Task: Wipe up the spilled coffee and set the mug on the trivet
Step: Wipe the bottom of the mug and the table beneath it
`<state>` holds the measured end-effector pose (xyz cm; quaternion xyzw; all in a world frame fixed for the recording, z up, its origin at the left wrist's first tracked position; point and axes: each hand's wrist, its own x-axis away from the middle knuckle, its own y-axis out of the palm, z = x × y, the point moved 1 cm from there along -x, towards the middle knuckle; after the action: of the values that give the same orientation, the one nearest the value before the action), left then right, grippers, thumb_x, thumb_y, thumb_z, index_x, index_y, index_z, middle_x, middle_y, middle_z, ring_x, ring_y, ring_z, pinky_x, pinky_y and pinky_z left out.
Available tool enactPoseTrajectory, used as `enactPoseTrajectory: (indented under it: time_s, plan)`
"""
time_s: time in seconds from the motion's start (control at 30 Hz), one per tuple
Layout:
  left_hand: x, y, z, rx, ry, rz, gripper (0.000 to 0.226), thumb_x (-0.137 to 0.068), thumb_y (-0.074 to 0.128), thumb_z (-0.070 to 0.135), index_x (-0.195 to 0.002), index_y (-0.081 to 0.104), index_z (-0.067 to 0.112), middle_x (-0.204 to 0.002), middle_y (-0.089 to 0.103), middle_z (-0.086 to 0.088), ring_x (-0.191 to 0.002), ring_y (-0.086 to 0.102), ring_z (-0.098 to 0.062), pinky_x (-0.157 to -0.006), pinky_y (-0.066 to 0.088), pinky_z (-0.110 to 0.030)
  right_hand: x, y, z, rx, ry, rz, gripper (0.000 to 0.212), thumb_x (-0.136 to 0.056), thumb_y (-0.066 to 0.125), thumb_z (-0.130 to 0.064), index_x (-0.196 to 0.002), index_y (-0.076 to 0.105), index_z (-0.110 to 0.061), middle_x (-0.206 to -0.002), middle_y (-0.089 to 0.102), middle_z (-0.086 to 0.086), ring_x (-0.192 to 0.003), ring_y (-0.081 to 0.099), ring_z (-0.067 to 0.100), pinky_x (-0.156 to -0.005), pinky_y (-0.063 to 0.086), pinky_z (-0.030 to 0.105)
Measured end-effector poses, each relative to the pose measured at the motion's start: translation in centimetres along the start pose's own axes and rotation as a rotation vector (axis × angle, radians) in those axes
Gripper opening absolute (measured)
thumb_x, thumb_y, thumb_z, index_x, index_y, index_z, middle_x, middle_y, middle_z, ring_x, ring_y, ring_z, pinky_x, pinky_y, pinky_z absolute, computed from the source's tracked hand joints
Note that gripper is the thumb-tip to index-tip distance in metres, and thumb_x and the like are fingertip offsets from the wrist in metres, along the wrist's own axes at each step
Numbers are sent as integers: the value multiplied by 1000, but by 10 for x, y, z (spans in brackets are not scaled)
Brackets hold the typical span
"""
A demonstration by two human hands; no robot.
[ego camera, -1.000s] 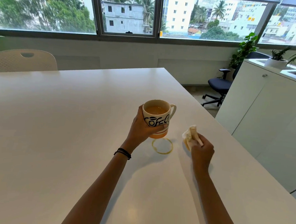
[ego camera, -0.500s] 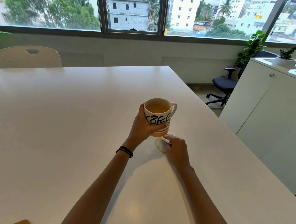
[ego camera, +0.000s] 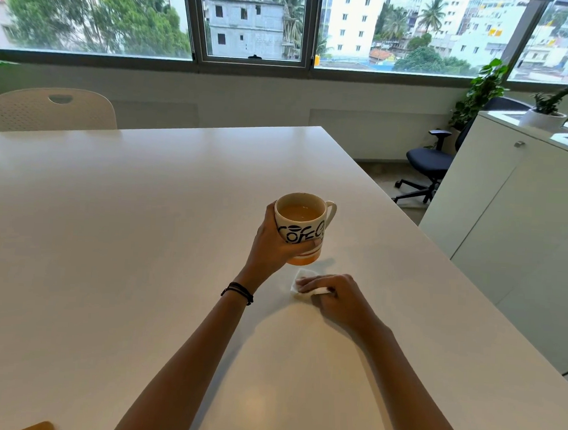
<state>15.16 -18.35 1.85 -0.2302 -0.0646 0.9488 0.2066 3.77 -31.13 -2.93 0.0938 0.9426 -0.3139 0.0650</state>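
My left hand (ego camera: 274, 244) grips a white mug (ego camera: 303, 226) with black lettering and an orange base, full of light brown coffee, held just above the white table (ego camera: 108, 237). Right below the mug, my right hand (ego camera: 334, 294) presses a folded white tissue (ego camera: 300, 282) flat on the tabletop. No coffee ring shows around the tissue; the spot under it is hidden. A brown corner, possibly the trivet (ego camera: 38, 427), peeks in at the bottom left edge of the view.
A cream chair (ego camera: 49, 110) stands at the table's far left. White cabinets (ego camera: 514, 229) with potted plants run along the right, with a dark office chair (ego camera: 428, 167) beyond the table's right edge. Windows span the back wall.
My right hand brought the tissue from the right down onto the coffee ring and wiped toward me; the ring no longer shows. The mug stays lifted in my left hand.
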Motion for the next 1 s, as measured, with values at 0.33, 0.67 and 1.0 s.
enactPoseTrajectory:
  time_s: [0.33, 0.67, 1.0]
  plan:
    - [7, 10, -12, 24, -15, 4, 81, -63, 83, 13, -127, 35, 16, -118, 50, 8, -103, 53, -7, -76, 50, -9, 18, -11, 5, -2, 20, 139, 40, -66, 62, -3, -71, 73, -41, -87, 75, -9, -86, 69, 3, -86, 56, 38]
    - [11, 17, -20, 39, -30, -2, 81, -61, 85, 14, -124, 35, 21, -117, 50, 7, -103, 54, -6, -75, 49, -6, 21, -13, 3, 104, 123, 346, 29, -67, 56, -1, -70, 75, -23, -88, 76, -9, -86, 68, 3, -80, 54, 25]
    - [18, 23, -24, 26, -70, -56, 85, -58, 87, 21, -125, 35, 21, -120, 51, 5, -107, 54, -12, -78, 51, -16, 31, -17, -5, 274, 210, 478, 24, -58, 46, -25, -62, 68, -14, -63, 70, 2, -63, 63, 23, -58, 44, 30]
